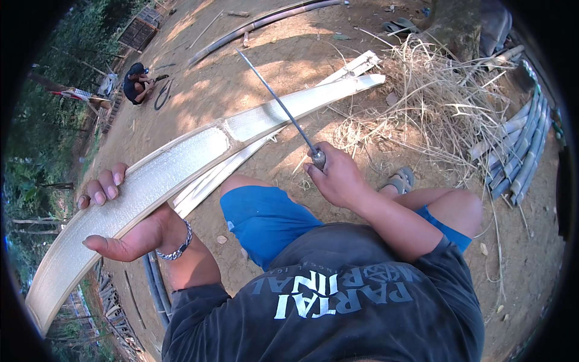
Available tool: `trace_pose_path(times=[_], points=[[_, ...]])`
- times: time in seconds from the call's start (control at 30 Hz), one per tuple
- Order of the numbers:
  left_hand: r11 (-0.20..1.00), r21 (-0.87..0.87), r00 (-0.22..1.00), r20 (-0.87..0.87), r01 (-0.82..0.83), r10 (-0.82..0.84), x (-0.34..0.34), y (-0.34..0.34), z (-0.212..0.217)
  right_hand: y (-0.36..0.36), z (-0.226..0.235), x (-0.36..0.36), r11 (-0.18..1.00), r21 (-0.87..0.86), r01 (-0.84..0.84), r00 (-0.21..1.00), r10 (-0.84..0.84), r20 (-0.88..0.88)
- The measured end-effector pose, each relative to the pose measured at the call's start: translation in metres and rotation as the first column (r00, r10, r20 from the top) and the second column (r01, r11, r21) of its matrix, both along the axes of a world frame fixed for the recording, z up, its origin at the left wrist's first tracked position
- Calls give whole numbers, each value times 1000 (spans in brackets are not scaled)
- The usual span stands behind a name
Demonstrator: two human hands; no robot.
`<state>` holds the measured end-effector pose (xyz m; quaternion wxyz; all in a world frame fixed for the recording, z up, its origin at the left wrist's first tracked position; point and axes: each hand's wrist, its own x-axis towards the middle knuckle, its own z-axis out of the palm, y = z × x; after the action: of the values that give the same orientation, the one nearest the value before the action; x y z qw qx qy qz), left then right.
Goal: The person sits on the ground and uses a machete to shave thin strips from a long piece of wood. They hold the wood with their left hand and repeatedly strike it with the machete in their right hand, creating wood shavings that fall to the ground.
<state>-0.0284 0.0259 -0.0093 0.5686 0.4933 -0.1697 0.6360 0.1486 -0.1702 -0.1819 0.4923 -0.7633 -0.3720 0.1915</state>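
The person is sitting on the dirt ground (pixel 241 78) and is working on a long split bamboo slat (pixel 181 163). The left hand (pixel 129 232) is holding the slat from below near its near end, with the fingers curling over the far edge and the thumb stretched along the near edge. The right hand (pixel 338 178) is clenched around the handle of a long knife (pixel 277 102), and the blade is pointing up and away, crossing above the slat.

I judge that the step in hand is trimming or shaving the slat. The next move is probably calling for the blade to come down on the slat edge, well apart from the left fingers.

A second slat (pixel 356 65) is lying partly under the first. The knife handle is hidden inside the fist. Whether the blade is touching the slat, I cannot tell. The near end of the slat is bending into the dark rim.
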Motion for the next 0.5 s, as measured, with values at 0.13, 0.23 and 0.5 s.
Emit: trace_pose_path(times=[0.13,0.23,0.5], points=[[999,18,999,25,28,-29,-6,-15,2,0,50,-36,972,104,-213,968,195,155],[1000,29,1000,24,5,-6,-8,-22,-2,-4,58,-50,952,109,-285,937,253,239],[992,124,1000,-17,17,-15,-11,-40,-10,-23,-21,14,950,-307,54,996,-72,-47]])
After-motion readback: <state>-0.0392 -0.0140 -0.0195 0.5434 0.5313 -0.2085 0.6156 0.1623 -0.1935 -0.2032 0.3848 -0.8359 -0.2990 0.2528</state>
